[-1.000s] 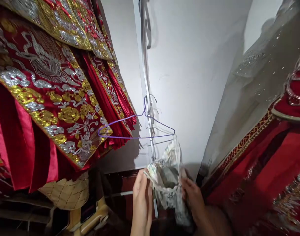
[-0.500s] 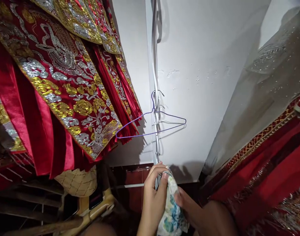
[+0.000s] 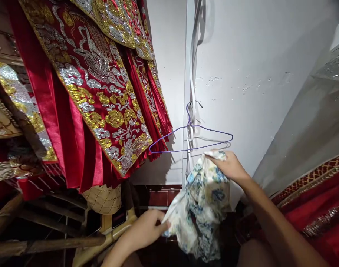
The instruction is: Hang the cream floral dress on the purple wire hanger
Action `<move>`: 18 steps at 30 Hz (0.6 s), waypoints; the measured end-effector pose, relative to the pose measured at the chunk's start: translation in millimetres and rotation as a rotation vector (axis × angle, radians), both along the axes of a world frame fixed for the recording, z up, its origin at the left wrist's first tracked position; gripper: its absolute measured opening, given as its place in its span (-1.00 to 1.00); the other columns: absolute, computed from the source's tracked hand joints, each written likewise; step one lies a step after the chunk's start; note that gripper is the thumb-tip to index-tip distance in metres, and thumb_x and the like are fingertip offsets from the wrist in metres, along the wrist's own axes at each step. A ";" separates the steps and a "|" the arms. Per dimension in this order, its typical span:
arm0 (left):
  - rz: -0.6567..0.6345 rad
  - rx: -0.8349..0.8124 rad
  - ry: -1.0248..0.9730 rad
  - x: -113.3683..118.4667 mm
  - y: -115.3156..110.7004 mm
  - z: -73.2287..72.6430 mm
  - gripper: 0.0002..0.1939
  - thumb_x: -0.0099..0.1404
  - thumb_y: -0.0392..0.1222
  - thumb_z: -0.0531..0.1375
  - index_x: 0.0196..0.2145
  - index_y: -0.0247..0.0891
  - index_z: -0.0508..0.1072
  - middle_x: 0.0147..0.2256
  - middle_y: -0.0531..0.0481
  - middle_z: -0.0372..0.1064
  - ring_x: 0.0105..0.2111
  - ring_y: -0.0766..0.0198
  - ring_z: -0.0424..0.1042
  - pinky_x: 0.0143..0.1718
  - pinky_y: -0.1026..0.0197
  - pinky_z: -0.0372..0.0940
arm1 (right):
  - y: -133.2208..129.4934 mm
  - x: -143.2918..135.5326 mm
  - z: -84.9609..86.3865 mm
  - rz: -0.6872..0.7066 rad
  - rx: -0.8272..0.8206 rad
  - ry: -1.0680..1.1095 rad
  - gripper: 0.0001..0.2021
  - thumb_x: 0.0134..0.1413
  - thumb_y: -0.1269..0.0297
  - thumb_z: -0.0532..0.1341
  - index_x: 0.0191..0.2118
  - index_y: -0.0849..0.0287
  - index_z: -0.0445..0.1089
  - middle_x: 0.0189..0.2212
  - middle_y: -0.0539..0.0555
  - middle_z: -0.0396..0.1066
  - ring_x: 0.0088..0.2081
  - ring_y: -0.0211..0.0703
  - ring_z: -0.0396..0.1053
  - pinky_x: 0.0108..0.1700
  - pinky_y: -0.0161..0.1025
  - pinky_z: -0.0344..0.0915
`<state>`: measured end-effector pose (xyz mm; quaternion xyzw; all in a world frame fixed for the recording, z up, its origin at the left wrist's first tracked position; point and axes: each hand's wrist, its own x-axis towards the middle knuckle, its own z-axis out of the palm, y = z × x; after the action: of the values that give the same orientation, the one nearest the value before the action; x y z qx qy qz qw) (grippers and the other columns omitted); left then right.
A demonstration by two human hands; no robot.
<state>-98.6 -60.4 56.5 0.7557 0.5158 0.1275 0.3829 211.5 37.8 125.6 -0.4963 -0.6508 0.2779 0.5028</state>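
A white cloth garment (image 3: 205, 207) with a blue and green floral print hangs spread between my two hands; which kind of garment it is, I cannot tell. Low on its left side, my left hand (image 3: 150, 228) pinches an edge between thumb and fingers. My right hand (image 3: 227, 165) grips the upper right part, its fingers partly covered by the fabric. Just above the cloth, a thin purple hanger (image 3: 169, 151) hangs with nothing on it. Its hook sits on a white strap (image 3: 192, 85) running down the wall.
Red costumes (image 3: 114, 118) with gold and silver embroidery hang at the left. A bamboo chair (image 3: 72, 243) stands below them, beside a cream quilted item (image 3: 105, 198). At the right are a sheer grey covering (image 3: 294, 137) and red beaded fabric (image 3: 319, 200). Behind is a white wall (image 3: 253, 55).
My hands have moved apart, the left one down and left, the right one up and right. The bunched floral cloth is now opened out between them. The view has shifted left.
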 end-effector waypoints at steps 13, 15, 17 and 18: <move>-0.195 0.309 0.317 -14.8 33.8 64.5 -0.73 0.41 -0.13 0.02 -0.40 -0.20 0.40 -0.39 -0.02 0.44 -0.27 0.12 0.41 0.00 0.08 0.17 | 48.2 24.2 -28.4 -0.061 0.037 -0.090 -0.50 0.03 -0.24 0.25 -0.53 0.14 0.29 -0.60 0.00 0.31 -0.49 -0.17 0.22 -0.42 -0.25 0.16; -0.122 0.338 0.514 -20.9 48.2 63.6 -0.74 0.37 -0.19 0.01 -0.36 -0.19 0.47 -0.37 -0.12 0.49 -0.27 0.02 0.47 -0.11 0.07 0.20 | 34.0 32.1 -22.2 -0.018 0.032 -0.085 -0.51 0.02 -0.21 0.27 -0.54 0.14 0.26 -0.59 -0.01 0.29 -0.48 -0.18 0.22 -0.41 -0.26 0.14; 0.030 0.382 0.569 -23.9 61.4 67.1 -0.69 0.39 -0.20 -0.04 -0.21 -0.18 0.50 -0.31 -0.20 0.53 -0.27 -0.02 0.50 -0.22 0.11 0.21 | 21.8 38.1 -15.0 0.020 0.026 -0.082 -0.52 0.05 -0.17 0.27 -0.57 0.13 0.21 -0.59 -0.03 0.25 -0.49 -0.20 0.19 -0.40 -0.26 0.12; 0.106 0.419 0.556 -23.6 66.7 71.3 -0.66 0.40 -0.19 -0.07 -0.12 -0.18 0.49 -0.30 -0.21 0.53 -0.27 -0.03 0.51 -0.26 0.12 0.20 | 16.8 40.4 -11.5 0.029 0.020 -0.083 -0.52 0.07 -0.14 0.27 -0.58 0.13 0.19 -0.60 -0.04 0.22 -0.50 -0.22 0.18 -0.40 -0.26 0.11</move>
<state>-122.2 6.4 127.8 0.7958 0.6015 0.0395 0.0571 251.9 54.6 114.0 -0.4930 -0.6810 0.2579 0.4762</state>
